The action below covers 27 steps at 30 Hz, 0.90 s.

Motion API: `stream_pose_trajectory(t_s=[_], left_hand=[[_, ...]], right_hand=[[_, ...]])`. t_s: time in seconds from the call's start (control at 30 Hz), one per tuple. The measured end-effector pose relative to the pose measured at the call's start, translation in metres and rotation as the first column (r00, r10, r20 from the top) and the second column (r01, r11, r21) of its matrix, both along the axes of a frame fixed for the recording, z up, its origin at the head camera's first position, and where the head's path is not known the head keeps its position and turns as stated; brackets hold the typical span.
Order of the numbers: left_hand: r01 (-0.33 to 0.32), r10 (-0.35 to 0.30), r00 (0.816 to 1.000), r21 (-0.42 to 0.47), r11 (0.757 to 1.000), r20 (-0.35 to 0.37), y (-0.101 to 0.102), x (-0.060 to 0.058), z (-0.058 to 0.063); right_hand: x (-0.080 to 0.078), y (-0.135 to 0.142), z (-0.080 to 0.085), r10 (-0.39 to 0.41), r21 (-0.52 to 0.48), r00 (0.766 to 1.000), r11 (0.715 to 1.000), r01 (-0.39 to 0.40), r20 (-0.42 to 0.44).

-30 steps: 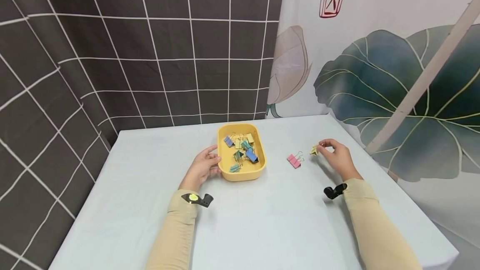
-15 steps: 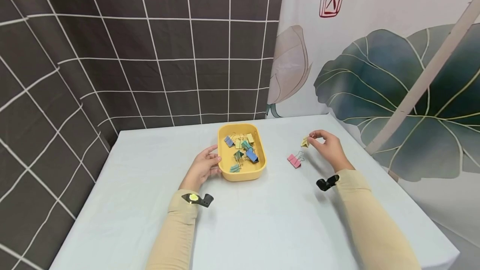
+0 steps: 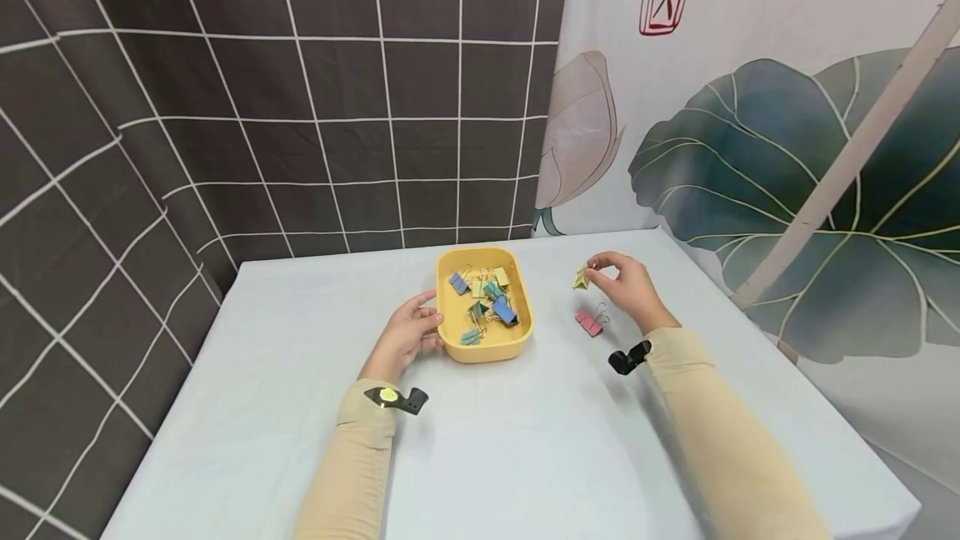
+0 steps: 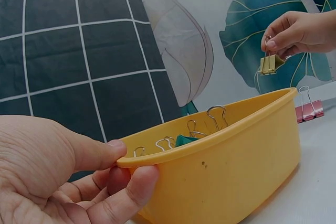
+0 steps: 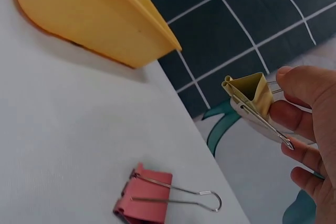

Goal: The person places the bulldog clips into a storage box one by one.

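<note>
A yellow binder clip (image 5: 251,92) hangs above the table, its wire handle pinched between the thumb and fingers of my right hand (image 3: 624,286). Just below that hand, a pink binder clip (image 3: 589,322) lies on the table with its wire handles pointing right. My left hand (image 3: 407,336) grips the left rim of the yellow tub (image 3: 487,352), thumb on the rim and fingers against the wall in the left wrist view. Inside the tub lie several binder clips in blue, green and yellow, among them a blue binder clip (image 3: 504,311) and a green binder clip (image 4: 185,140).
The tub and clips stand on a white-covered table (image 3: 525,440). A dark curtain with a white grid (image 3: 337,107) hangs behind and at the left. A leaf-printed cloth (image 3: 750,148) hangs at the right, with a slanting pole (image 3: 847,148) before it.
My right hand has moved left with the yellow binder clip, from right of the pink clip to just above it in the head view. My left hand and the tub have stayed put.
</note>
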<state>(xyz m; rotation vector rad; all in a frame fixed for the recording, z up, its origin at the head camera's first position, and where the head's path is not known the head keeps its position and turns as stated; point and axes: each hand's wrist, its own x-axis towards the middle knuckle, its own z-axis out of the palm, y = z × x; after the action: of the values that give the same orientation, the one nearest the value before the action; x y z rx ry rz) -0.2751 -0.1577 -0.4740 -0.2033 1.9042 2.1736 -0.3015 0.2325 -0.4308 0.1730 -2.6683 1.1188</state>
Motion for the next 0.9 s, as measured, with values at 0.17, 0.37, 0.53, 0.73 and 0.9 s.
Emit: stream_pose_trajectory(t_s=[0.17, 0.37, 0.53, 0.73, 0.9], left_hand=[[0.001, -0.001, 1.0, -0.011, 1.0, -0.001, 0.0, 0.0, 0.0], [0.003, -0.003, 1.0, -0.017, 1.0, -0.004, 0.0, 0.002, 0.001], [0.0, 0.0, 1.0, -0.022, 1.0, -0.004, 0.0, 0.001, 0.0], [0.002, -0.002, 1.0, -0.016, 1.0, -0.008, 0.0, 0.0, -0.001], [0.003, -0.003, 1.0, -0.009, 1.0, -0.005, 0.0, 0.0, -0.001]], right_hand=[[-0.002, -0.016, 0.004, 0.03, 0.035, 0.999, 0.999, -0.031, 0.032], [-0.006, -0.035, 0.009, 0.086, 0.075, 0.995, 0.993, -0.089, 0.046], [-0.008, -0.05, 0.013, 0.141, 0.102, 0.989, 0.984, -0.145, 0.045], [-0.009, -0.066, 0.015, 0.195, 0.123, 0.981, 0.973, -0.193, -0.001], [-0.01, -0.075, 0.015, 0.238, 0.139, 0.971, 0.963, -0.232, -0.026]])
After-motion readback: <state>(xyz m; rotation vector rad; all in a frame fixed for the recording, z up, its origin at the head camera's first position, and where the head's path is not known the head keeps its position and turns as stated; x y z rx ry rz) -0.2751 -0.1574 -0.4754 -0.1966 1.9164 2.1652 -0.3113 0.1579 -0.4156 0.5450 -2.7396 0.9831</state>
